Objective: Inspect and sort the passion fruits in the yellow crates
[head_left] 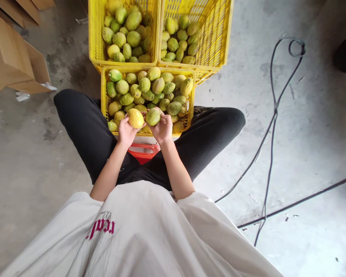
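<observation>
My left hand [127, 132] is closed around a smooth yellow lemon [135, 118]. Beside it, my right hand [163, 129] grips a greener lemon [153, 117], with the thumb along its right side. The two fruits are held close to each other, over the near edge of a yellow plastic crate [104, 96] between my knees. Many green and yellow lemons [144, 84] fill that crate. Some fingers are hidden behind the fruits.
Two more yellow crates, a left one [92, 34] and a right one [227, 34], stand beyond with lemons inside. Cardboard boxes [8, 50] lie at the far left. A black cable [272, 127] loops over the concrete floor at right. Red plastic [144, 156] shows between my legs.
</observation>
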Demonstrator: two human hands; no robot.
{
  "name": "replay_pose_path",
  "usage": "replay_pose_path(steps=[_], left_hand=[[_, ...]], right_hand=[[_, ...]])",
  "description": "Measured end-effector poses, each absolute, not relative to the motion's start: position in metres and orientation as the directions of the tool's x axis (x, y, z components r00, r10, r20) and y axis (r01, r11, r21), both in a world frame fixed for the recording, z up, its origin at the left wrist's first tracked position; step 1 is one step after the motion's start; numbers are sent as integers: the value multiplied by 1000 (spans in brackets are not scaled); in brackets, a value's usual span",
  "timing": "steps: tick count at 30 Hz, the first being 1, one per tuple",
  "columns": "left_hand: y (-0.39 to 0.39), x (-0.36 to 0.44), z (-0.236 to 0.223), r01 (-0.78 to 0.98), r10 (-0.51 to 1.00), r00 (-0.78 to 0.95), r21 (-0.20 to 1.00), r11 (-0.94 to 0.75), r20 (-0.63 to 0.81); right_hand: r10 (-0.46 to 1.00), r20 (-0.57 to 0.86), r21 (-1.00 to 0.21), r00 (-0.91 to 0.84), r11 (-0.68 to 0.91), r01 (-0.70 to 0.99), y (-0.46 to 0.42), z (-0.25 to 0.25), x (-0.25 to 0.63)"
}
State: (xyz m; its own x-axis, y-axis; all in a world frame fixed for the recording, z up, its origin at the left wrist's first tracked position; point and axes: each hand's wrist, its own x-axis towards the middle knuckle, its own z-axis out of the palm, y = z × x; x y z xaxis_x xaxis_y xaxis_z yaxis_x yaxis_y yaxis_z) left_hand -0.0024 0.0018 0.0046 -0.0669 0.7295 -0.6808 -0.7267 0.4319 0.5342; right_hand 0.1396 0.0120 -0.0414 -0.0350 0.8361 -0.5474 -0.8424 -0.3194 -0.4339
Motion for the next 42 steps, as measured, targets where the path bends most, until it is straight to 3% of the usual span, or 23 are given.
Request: replay_pose_path(steps=[11, 16, 21, 29, 34, 42], left_hand=[[-4, 1, 3, -583, 756, -70, 641, 498, -651], [-8, 0, -6, -570, 784, -66, 668, 478, -618], [-8, -1, -5, -572, 806, -47, 678, 462, -590], [0, -5, -2, -653, 739, -97, 603, 458, -666], [0, -3, -6, -661, 748, -120, 615, 431, -653], [-3, 4, 9, -629, 704, -42, 566, 533, -709]], right_hand=[[829, -555, -615, 71, -352, -706, 7, -42, 137], [854, -514, -644, 78, -324, -693, 5, -45, 133], [844, -532, -609, 75, -319, -726, 7, -43, 133], [811, -584, -453, -25, -352, -819, 15, -32, 138], [818, -574, -454, -34, -352, -819, 15, -28, 136], [810, -584, -496, -47, -402, -770, 11, -18, 138]])
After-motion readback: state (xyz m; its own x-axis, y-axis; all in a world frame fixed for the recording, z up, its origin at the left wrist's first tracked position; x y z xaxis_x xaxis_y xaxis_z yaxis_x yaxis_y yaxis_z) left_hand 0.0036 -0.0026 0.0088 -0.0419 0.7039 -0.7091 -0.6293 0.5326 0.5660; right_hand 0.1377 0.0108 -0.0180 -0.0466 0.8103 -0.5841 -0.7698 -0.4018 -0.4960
